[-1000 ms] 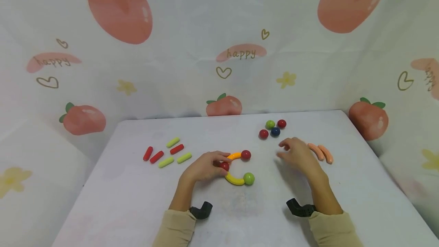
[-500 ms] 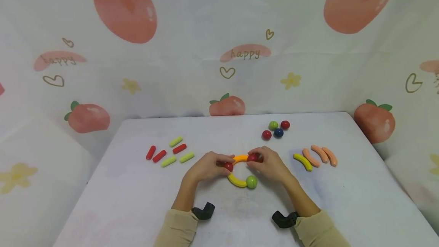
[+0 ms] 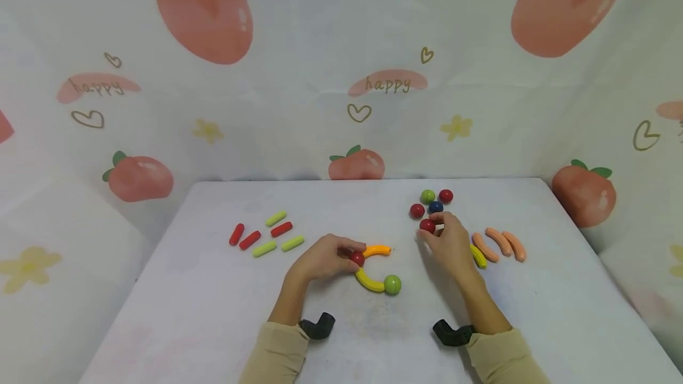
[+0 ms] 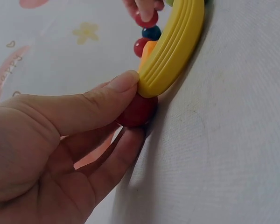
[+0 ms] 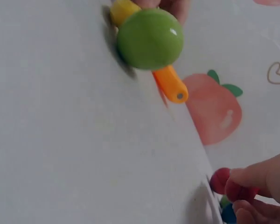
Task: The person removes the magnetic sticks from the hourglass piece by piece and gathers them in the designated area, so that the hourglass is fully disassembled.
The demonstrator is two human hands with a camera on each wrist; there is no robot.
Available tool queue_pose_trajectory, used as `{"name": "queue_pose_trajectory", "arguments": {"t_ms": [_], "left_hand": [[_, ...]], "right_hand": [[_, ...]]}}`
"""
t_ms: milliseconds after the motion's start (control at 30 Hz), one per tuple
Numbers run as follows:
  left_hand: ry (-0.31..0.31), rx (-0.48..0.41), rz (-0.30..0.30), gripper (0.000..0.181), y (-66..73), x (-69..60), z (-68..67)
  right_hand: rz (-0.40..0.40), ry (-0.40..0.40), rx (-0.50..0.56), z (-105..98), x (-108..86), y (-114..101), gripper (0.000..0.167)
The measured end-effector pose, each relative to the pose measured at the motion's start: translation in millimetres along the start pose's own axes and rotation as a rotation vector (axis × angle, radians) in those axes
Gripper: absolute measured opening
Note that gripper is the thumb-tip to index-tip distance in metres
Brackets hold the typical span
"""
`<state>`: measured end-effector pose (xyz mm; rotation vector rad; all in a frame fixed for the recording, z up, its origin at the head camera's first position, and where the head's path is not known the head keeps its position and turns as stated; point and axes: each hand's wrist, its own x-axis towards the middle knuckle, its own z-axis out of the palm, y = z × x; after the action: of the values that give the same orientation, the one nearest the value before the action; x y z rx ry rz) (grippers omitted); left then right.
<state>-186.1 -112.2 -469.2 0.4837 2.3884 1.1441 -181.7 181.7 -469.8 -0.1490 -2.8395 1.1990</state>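
Observation:
My left hand [image 3: 322, 258] pinches a red ball [image 3: 357, 259] between thumb and fingers. From that ball a yellow ridged curved stick [image 4: 175, 51] runs to a green ball [image 3: 392, 284], both touching. An orange curved stick [image 3: 377, 250] extends from the red ball's other side; its far end is bare, with a small grey dot visible in the right wrist view. My right hand [image 3: 452, 246] holds another red ball [image 3: 427, 226] by its fingertips, just in front of the loose balls. In the left wrist view that hand is partly cut off at the top.
Loose balls lie at the back right: a green ball [image 3: 428, 197], a blue ball [image 3: 435, 207] and two red ones. Peach-coloured curved sticks [image 3: 498, 242] and a yellow stick [image 3: 478, 256] lie right of my right hand. Several short red and light-green sticks [image 3: 264, 248] lie left.
My right hand came left to the red ball at the orange stick's end, took it off, and carried it back right toward the loose balls. My left hand stays on its red ball.

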Motion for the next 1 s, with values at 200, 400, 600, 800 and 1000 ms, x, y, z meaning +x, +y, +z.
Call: {"name": "queue_pose_trajectory", "arguments": {"t_ms": [200,400,600,800,1000], "left_hand": [[0.022,-0.007,-0.022,0.034,1.3,0.7,0.6],[0.036,-0.002,-0.043,0.033,2.8,1.2,0.5],[0.052,0.02,-0.055,0.033,5.0,-0.3,-1.7],[0.111,0.03,-0.065,0.033,3.5,-0.5,-3.8],[0.118,0.022,-0.062,0.033,3.6,-0.3,-3.4]], "right_hand": [[0.022,0.015,-0.043,-4.2,3.6,7.8,0.045],[0.046,-0.021,-0.052,-9.1,3.6,3.4,0.059],[-0.092,-0.269,-0.046,-28.2,-10.3,-15.9,0.05],[-0.292,-0.678,0.009,-10.1,-26.2,-33.1,0.049],[-0.319,-0.607,-0.1,16.8,-31.0,-34.8,0.027]]}}
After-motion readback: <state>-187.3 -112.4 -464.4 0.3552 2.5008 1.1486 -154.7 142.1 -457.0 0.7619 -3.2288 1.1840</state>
